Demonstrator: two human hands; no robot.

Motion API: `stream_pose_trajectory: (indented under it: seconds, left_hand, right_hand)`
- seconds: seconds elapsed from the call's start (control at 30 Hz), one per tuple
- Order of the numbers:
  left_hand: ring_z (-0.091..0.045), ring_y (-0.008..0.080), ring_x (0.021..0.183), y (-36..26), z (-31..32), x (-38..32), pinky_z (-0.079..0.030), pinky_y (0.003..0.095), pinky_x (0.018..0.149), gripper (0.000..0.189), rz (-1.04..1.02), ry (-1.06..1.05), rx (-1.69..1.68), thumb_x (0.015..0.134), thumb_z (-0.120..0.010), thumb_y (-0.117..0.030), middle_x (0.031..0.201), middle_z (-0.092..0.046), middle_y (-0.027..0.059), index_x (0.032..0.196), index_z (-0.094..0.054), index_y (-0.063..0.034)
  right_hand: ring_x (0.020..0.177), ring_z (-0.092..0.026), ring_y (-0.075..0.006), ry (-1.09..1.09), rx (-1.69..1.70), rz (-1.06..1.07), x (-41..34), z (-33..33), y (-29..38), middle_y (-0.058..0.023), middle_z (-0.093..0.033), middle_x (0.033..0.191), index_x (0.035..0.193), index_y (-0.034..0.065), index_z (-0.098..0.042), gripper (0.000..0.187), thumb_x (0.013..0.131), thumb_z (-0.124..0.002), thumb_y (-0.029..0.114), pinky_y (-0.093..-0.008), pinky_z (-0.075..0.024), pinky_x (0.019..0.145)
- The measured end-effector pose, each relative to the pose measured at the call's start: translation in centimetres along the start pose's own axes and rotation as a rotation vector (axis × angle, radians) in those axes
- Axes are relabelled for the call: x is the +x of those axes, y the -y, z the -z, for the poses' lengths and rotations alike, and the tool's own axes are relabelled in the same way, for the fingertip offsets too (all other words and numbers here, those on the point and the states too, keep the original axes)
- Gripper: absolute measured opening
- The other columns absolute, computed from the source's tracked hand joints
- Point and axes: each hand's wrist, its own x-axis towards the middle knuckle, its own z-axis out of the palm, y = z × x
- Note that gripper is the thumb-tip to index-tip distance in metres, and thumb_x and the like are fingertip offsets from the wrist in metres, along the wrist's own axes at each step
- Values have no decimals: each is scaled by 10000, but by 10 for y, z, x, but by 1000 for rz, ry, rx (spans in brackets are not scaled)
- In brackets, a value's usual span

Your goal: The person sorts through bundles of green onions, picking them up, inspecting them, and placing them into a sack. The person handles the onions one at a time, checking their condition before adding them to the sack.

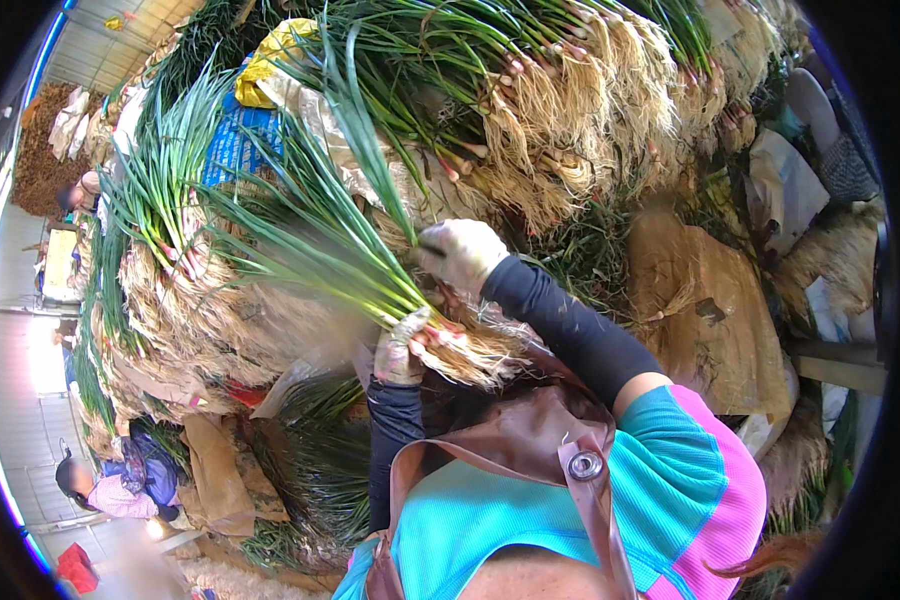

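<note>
A bunch of green onions [390, 292] with reddish bulb ends and pale, stringy roots lies across my left hand [401, 349], whose gloved fingers close around the stems just above the bulbs. My right hand [461, 255], also in a soiled light glove, is above and to the right of that bunch, at the lower end of long green leaves [367, 142]; its fingers curl inward and something dark shows by them. Part of this grip is hidden. Below both hands a brown apron [525, 427] covers my front.
Big heaps of rooted green onions [585, 82] lie ahead, with another bundle [172, 187] at left. A yellow bag [274, 60] rests over blue sacking [240, 142]. Brown sheeting [720, 315] is at right. A person in a checked top [120, 495] sits lower left; others are farther off.
</note>
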Motion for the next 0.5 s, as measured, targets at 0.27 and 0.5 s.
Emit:
stream_pose_trajectory:
  seconds: [0.27, 0.5]
  left_hand:
    - [-481, 285, 1041, 15, 7, -8, -456, 364, 823, 328, -254, 473, -332, 838, -590, -226, 1164, -513, 123, 1125, -564, -69]
    - [-500, 356, 1152, 14, 1, -17, -395, 529, 982, 257, -289, 222, -503, 876, -556, -201, 1222, -545, 128, 1084, -599, -58]
  right_hand:
    - [354, -478, -62, 406, 1534, -198, -3, -14, 12, -6, -582, 580, 892, 46, -638, 215, 910, -607, 258, -184, -354, 315]
    - [817, -643, -332, -243, -108, -259, 14, -17, -51, -139, -674, 829, 1023, 72, -627, 362, 844, -610, 386, -416, -507, 703]
